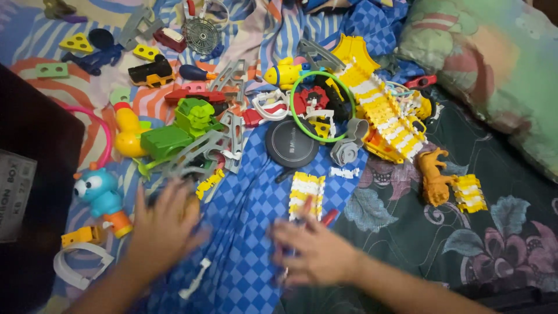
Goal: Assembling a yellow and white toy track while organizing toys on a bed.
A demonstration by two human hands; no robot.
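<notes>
Beside the left hand (165, 224), on its outer side, a blue big-eyed toy figure (99, 195) with an orange base is seen, with a small orange block (81, 235) and a white curved band (78, 264) just below it. The left hand is spread flat, palm down, over a dark rounded object that is mostly hidden and blurred; whether it is gripped cannot be told. Just above the fingers, a grey lattice piece (200, 154) and a green block toy (180, 131) are found, with a yellow duck-like figure (128, 134) to their left. Between the hands, blue checked cloth (244, 221) is spread, and a small white strip (195, 279) lies on it below the left hand. The right hand (317, 253) is laid open, fingers splayed, its fingertips touching a yellow-and-white block piece (307, 195); a red object (328, 218) shows beside the fingers. Above that hand, a round black disc (290, 142) and a green ring (322, 107) are seen. Further right, a long yellow-and-white track (381, 113), an orange animal figure (435, 174) and another small yellow-and-white block piece (469, 193) rest on dark floral fabric (494, 244).
</notes>
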